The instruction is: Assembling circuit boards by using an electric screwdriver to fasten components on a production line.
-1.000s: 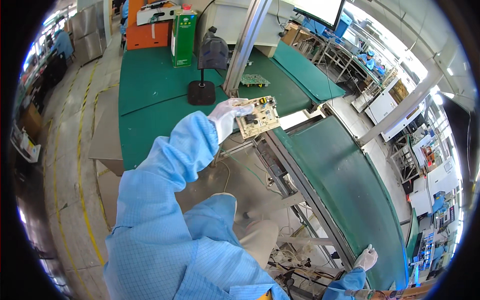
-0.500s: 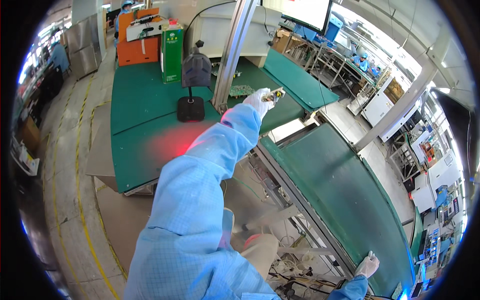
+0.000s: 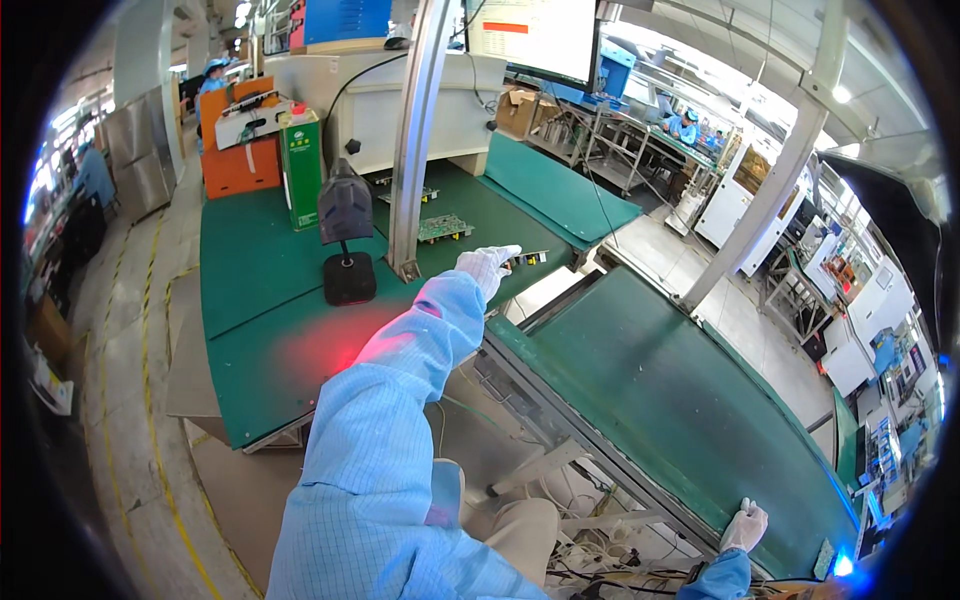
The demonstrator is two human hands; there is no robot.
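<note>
My left arm, in a pale blue checked sleeve, reaches forward to the far part of the green-topped line. The white-gloved left hand point(image 3: 487, 270) has its index finger stretched over the near end of a small circuit board point(image 3: 531, 258) with yellow parts; the thumb is hidden and the grip seems closed on that end. Another circuit board point(image 3: 444, 228) lies to the left, behind the hand. At lower right, my gloved right hand point(image 3: 744, 526) rests on the green conveyor belt point(image 3: 660, 385) with curled fingers and no object showing in them.
A metal post point(image 3: 411, 140) rises left of my left hand. Beside it stand a black scanner on a stand point(image 3: 347, 225) and a green can point(image 3: 301, 170). A monitor point(image 3: 535, 38) hangs above. Cables point(image 3: 600, 545) lie under the belt. A person point(image 3: 683, 127) sits far off.
My left hand has lowered the circuit board from a raised, tilted pose to near the green surface, where it looks level. The view has shifted; my right hand stays on the belt.
</note>
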